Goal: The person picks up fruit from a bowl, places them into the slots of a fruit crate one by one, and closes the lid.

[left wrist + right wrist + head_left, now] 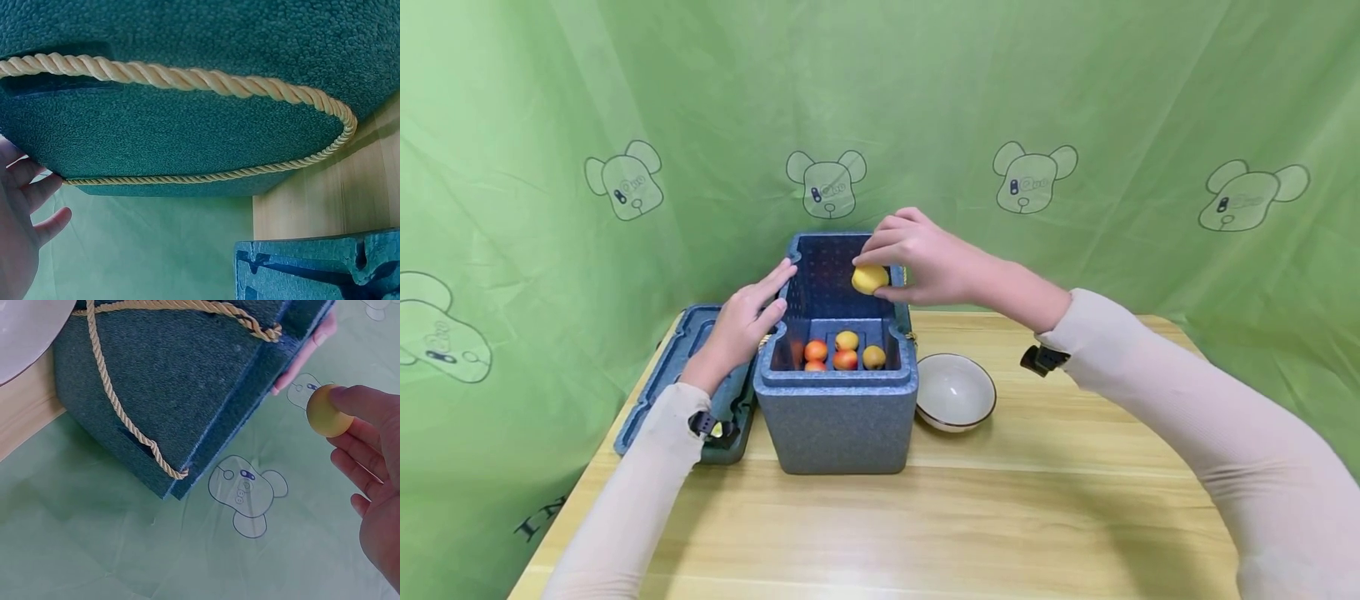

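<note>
In the head view my right hand [928,258] pinches a small yellow fruit [870,279] between thumb and fingers, above the right part of a blue-grey foam box [846,429]. The right wrist view shows the same fruit [329,411] as round and smooth; its exact kind is unclear. My left hand [748,321] rests with extended fingers on the box's left rim. Several red-orange and yellow fruits [846,359] lie on the box floor, partly hidden by its front wall. The left wrist view shows my fingers [40,187] at the box edge.
A white bowl with a dark rim [955,392] stands close to the box's right side. The box's lid [741,421] lies to the left, partly under my left arm. Twisted rope [109,394] runs along the box's outer side. A green curtain [925,100] hangs behind the table.
</note>
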`<state>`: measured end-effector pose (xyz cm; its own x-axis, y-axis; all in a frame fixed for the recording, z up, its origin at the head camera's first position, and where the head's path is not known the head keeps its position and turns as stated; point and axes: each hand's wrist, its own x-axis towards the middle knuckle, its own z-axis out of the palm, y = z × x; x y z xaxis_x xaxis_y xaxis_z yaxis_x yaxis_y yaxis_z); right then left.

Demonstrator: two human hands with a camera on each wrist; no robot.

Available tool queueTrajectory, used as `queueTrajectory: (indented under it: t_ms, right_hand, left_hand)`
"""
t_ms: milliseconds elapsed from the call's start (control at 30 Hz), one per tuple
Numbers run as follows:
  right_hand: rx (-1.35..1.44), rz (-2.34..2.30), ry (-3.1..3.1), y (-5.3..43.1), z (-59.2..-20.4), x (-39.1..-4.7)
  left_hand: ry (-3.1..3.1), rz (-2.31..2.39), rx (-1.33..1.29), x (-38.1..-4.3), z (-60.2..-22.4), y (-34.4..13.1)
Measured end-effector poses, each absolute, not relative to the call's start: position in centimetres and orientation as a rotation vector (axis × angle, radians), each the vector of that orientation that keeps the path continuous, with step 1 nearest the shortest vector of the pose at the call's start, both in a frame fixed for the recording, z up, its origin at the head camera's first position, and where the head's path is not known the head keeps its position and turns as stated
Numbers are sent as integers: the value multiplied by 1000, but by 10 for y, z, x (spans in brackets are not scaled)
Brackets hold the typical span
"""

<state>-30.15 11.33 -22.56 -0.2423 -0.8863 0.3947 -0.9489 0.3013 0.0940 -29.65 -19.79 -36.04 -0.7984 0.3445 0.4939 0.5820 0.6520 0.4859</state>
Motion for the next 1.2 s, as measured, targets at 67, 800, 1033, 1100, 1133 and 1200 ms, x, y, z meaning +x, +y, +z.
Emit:
queueTrajectory:
  t_ms: [67,800,1033,1100,1133,1200]
  right_hand:
    - [1659,201,-2200,111,-228,-303]
    - [1704,64,-2234,103,-256,-312]
    - [1699,63,-2226,102,-256,-314]
    - [1698,62,-2227,102,-257,-314]
    - [1698,61,-2228,102,-257,-314]
    - [1696,58,-2232,102,-258,-314]
  left_hand:
    - [-2514,-920,-733,-296,-360,-198]
    - [-2509,-907,-741,-298,-362,-197]
    - [-2482,-910,-752,-298,-362,-198]
    - [-2484,-906,-752,-299,-362,-199]
    - [-2486,-906,-751,-299,-362,-199]
    - [-2493,-902,-747,-299,-363,-199]
